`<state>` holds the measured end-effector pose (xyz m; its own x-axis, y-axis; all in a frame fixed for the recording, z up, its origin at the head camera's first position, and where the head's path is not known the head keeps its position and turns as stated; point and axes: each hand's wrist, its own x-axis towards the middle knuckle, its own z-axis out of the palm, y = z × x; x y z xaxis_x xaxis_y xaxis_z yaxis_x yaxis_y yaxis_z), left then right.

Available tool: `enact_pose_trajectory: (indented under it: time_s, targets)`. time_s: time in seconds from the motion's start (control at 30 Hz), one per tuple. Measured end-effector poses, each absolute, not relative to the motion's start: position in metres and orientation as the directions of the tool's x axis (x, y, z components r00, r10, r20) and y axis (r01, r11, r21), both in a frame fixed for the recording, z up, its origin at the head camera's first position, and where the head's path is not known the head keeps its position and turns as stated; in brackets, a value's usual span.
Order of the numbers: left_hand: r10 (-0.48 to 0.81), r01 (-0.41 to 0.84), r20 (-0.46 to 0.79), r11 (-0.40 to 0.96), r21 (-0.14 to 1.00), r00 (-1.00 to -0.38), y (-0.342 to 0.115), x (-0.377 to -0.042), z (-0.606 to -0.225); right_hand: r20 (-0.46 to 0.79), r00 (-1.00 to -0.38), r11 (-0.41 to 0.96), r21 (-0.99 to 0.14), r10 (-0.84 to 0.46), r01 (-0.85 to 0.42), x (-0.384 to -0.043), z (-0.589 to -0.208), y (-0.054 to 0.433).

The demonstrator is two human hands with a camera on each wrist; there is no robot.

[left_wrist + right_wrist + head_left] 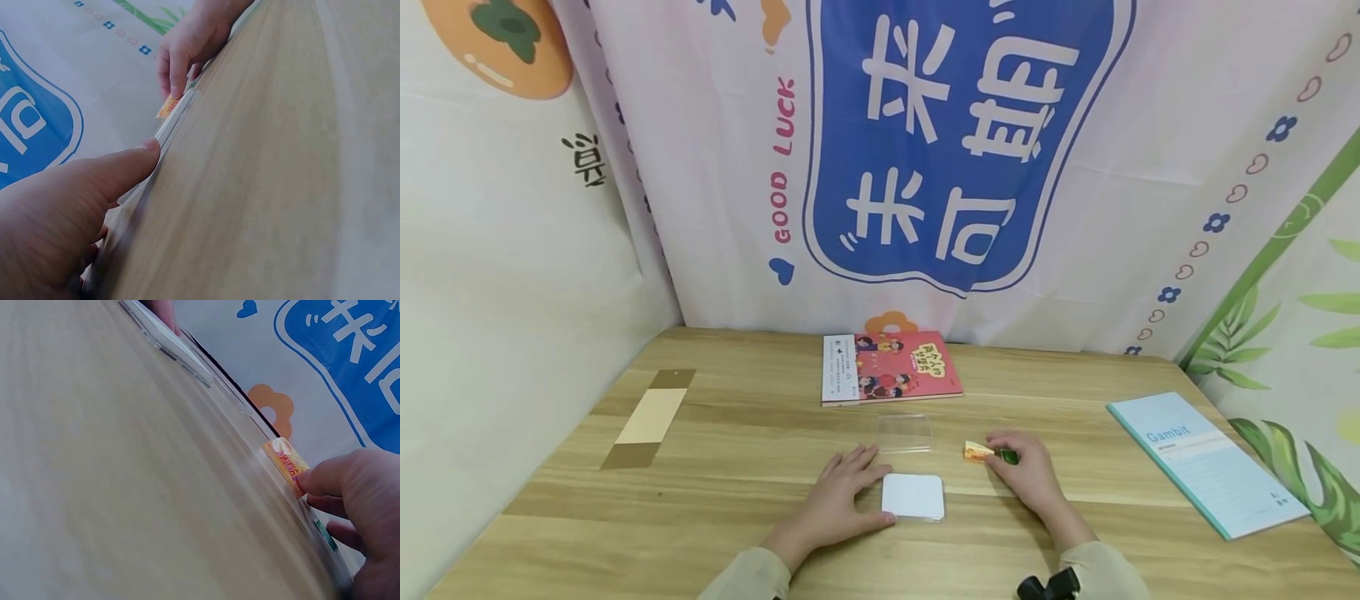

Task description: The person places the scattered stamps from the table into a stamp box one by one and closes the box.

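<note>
A white rounded card or card stack in a shallow clear plastic case (913, 497) lies on the table. My left hand (838, 496) rests at its left side, fingers spread; the thumb touches the near edge and the forefinger is at the far left corner. My right hand (1026, 475) pinches a small orange-and-yellow packet (286, 464) between thumb and fingers, close to the tabletop. Beneath the same hand's other fingers is a small green piece (1009, 457), partly hidden. Behind the white card lies an empty-looking clear plastic lid or tray (905, 433).
A red-and-white picture book (898, 367) lies at the table's back edge. On the right is a light-blue notebook (1206, 462). A cream strip with brown ends (651, 417) is on the left of the table. Printed cloth (722, 167) hangs behind.
</note>
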<state>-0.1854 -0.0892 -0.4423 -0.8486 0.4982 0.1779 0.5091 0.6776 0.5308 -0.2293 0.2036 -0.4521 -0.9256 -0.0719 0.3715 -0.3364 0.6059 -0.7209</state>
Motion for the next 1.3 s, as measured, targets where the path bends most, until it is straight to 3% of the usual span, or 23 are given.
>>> enact_pose_trajectory:
  time_s: [0.7,1.3]
  targets:
    - [0.496,0.518,0.192,0.685,0.513,-0.847,-0.0900,-0.1868,-0.4437,0.233,-0.973,0.527,-0.827,-0.001,-0.198,-0.2291,-0.4485,0.1985]
    - [0.499,0.511,0.177,0.681,0.525,-0.848,-0.0894,-0.1858,-0.4432,0.184,-0.983,0.528,-0.837,0.021,-0.146,-0.2343,-0.4448,0.1998]
